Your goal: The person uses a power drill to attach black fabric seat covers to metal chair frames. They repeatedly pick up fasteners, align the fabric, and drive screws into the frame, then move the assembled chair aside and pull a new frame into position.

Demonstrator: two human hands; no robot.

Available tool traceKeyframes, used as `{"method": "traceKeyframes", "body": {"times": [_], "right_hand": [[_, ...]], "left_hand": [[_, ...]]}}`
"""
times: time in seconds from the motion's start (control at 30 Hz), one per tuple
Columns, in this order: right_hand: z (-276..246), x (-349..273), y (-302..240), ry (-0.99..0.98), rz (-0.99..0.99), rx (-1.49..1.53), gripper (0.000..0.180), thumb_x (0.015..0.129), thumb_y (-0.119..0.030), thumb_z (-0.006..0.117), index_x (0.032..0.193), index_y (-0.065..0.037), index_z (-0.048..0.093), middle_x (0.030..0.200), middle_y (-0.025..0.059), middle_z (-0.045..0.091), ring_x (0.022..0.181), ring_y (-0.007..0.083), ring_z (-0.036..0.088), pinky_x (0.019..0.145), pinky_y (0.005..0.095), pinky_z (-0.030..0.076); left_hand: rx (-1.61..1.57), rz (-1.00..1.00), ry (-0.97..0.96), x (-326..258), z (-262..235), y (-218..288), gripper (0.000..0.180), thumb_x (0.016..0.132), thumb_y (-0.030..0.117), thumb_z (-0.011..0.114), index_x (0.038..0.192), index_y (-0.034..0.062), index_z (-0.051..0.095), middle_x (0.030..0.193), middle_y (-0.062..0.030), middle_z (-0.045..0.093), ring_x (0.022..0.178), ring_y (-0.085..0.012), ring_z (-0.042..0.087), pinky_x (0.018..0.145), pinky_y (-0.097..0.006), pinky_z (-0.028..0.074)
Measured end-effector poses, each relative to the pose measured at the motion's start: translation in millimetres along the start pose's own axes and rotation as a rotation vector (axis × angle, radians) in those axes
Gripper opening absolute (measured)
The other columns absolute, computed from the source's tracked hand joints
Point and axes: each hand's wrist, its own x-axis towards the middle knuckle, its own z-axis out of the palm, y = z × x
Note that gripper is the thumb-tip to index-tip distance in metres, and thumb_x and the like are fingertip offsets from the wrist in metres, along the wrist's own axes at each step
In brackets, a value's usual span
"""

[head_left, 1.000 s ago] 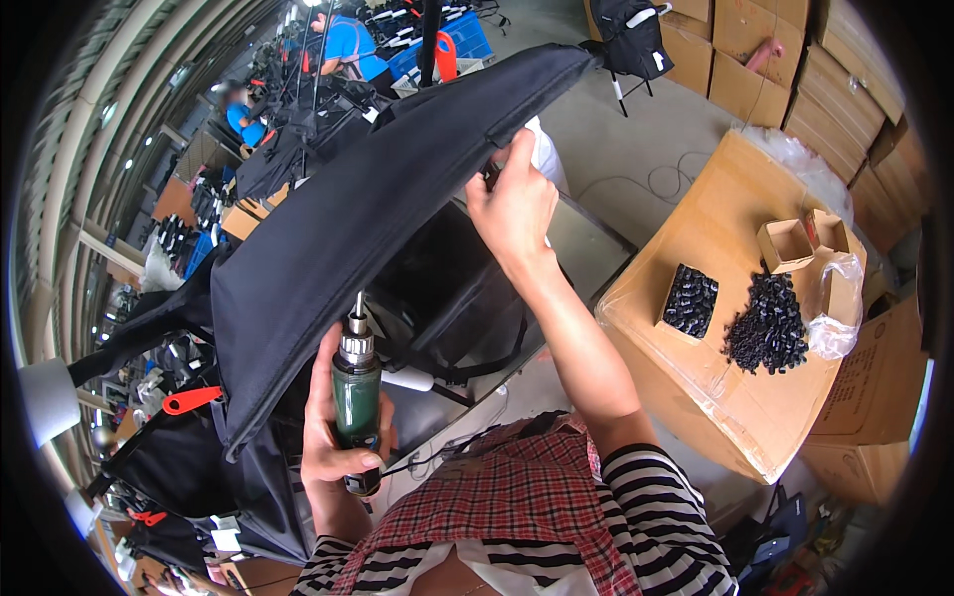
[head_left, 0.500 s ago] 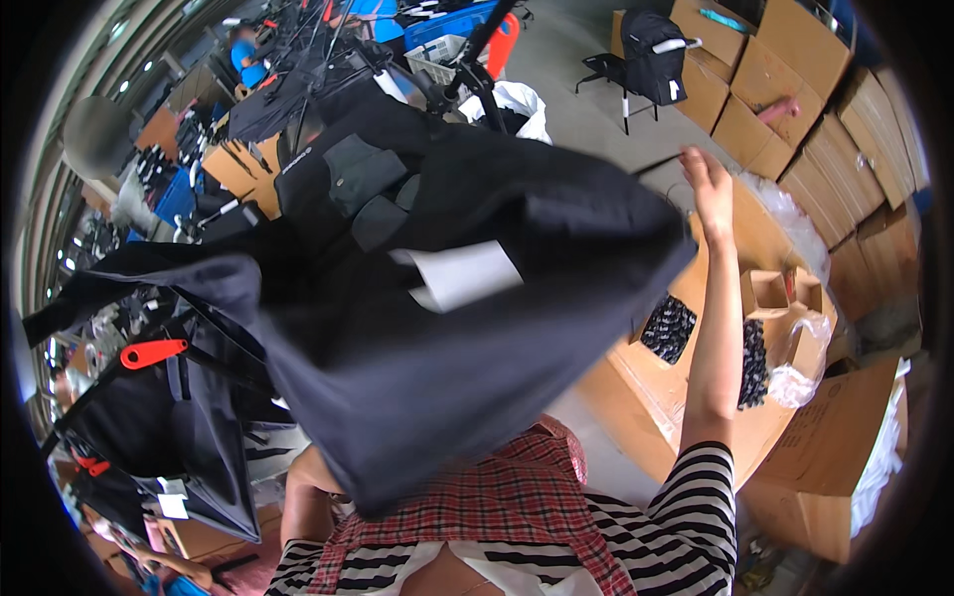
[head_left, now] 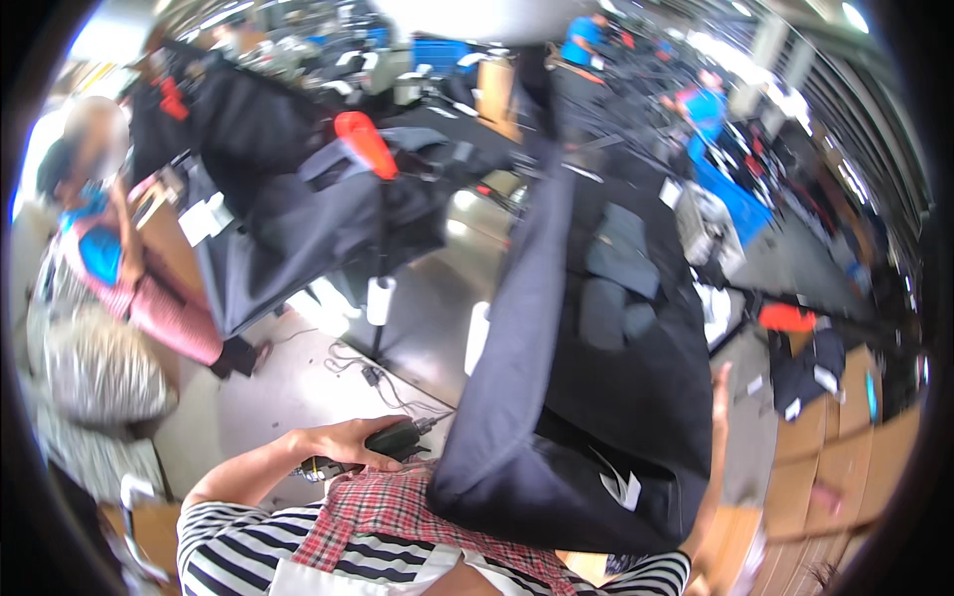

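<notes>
Holding green driver in wrapped-round left grip, seven o'clock, just beside black fabric seat, four o'clock. Cannot tell half-hidden right grip's hold. Apparently already shaped; cannot judge remaining work.

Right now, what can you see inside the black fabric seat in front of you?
Inside the black fabric seat, grey pads and a white label show. Whatever lies beneath the pads is covered and cannot be seen.

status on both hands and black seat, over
Left grip around green power screwdriver. Right grip beside black fabric seat, hold unclear. Seat partly blocks right grip.
</notes>
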Motion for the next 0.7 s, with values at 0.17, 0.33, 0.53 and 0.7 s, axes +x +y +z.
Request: {"method": "traceKeyframes", "body": {"times": [0.17, 0.33, 0.53, 0.7], "right_hand": [[-24, 15, -179, 0.125, -0.229, 0.513, 0.047, 0.092, -0.037, 0.064, 0.116, 0.003, 0.065, 0.115, 0.017, 0.064, 0.11, 0.028, 0.059, 0.101, 0.039, 0.043], [-63, -50, -372, -0.135, -0.495, 1.297, 0.045, 0.092, -0.031, 0.068, 0.121, 0.003, 0.065, 0.119, 0.0103, 0.064, 0.113, 0.0204, 0.057, 0.106, 0.0338, 0.039], [-69, -182, -482, -1.053, -0.356, 1.607, 0.041, 0.088, -0.033, 0.066, 0.11, 0.002, 0.067, 0.105, 0.0131, 0.072, 0.091, 0.0283, 0.07, 0.087, 0.0377, 0.056], [-13, -232, -571, -1.267, -0.446, 1.668, 0.043, 0.087, -0.026, 0.063, 0.12, 0.001, 0.062, 0.115, 0.0114, 0.069, 0.104, 0.0276, 0.066, 0.095, 0.0393, 0.051]], "left_hand": [[-0.108, 0.036, 0.091, -23, 10, -27, 0.092, 0.085, 0.052, 0.073, 0.151, 0.0035, 0.033, 0.137, -0.0188, 0.056, 0.126, -0.0282, 0.053, 0.109, -0.036, 0.04], [-0.192, 0.064, 0.099, -3, -3, -73, 0.088, 0.085, 0.057, 0.069, 0.148, 0.0034, 0.04, 0.143, -0.0176, 0.052, 0.132, -0.0288, 0.048, 0.112, -0.037, 0.036], [-0.314, 0.087, -0.096, 39, -25, -109, 0.072, 0.088, 0.046, 0.071, 0.143, 0.004, 0.049, 0.142, -0.0141, 0.054, 0.131, -0.0254, 0.048, 0.112, -0.036, 0.036], [-0.314, 0.062, -0.098, 27, -39, -120, 0.077, 0.087, 0.05, 0.071, 0.144, 0.0045, 0.047, 0.142, -0.0141, 0.053, 0.132, -0.0254, 0.047, 0.112, -0.036, 0.036]]}}
